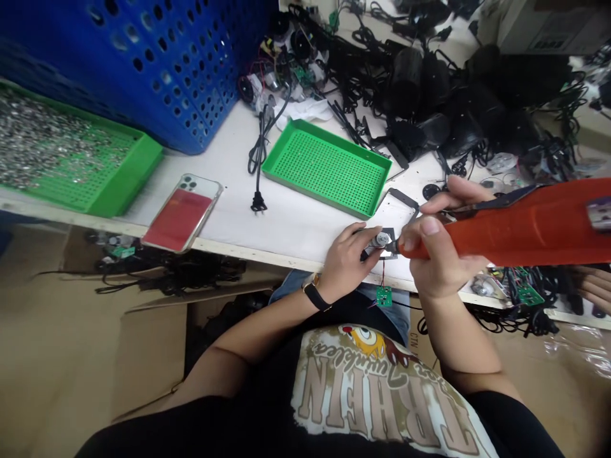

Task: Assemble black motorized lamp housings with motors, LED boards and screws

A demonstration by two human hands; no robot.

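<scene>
My left hand grips a small silver cylindrical part, which looks like a motor, at a dark square frame near the bench's front edge. Red wires run down from there to a small green circuit board hanging past the edge. My right hand is wrapped round an orange electric screwdriver, held nearly level. Its tip is at the silver part, close to my left fingers; whether it touches a screw I cannot tell. A dark flat bracket lies just beyond my hands.
Beyond my hands lies a green perforated tray. A plugged cord, a phone, a tray of small metal parts and a blue crate are leftward. Black housings and cables fill the back. Another person's hand is at right.
</scene>
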